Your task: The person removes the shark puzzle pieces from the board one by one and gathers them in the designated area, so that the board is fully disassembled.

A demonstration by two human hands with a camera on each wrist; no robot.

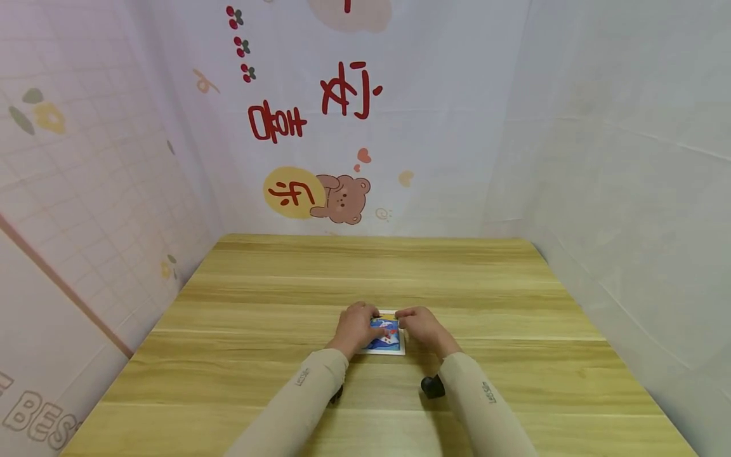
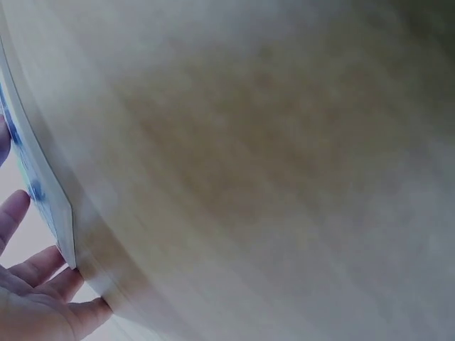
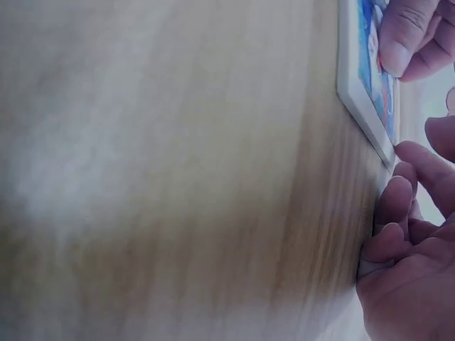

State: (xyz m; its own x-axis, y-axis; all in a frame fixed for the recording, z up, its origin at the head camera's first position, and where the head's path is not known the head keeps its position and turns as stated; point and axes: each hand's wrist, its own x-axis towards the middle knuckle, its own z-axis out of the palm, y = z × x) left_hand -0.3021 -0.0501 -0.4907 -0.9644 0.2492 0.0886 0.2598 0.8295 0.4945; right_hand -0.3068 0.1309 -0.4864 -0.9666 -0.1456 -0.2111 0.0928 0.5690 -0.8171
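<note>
A small framed picture (image 1: 386, 343) with a white border lies on the table. Its face is mostly blue, with a white and red figure in the middle and yellow near the far edge. My left hand (image 1: 356, 327) holds its left side, the thumb (image 3: 396, 57) resting over the picture and other fingers along the edge. At the far right corner is my right hand (image 1: 424, 327), its index finger (image 3: 419, 160) touching that corner and the thumb close above. The other right fingers are bent by the table. I cannot tell whether thumb and index pinch something there.
The wood-grain table (image 1: 485, 279) runs back to a white cloth wall (image 1: 445, 127) printed with a bear, cherries and red characters. More cloth hangs along both sides. Black devices (image 1: 432, 386) sit under the wrists, close over the table.
</note>
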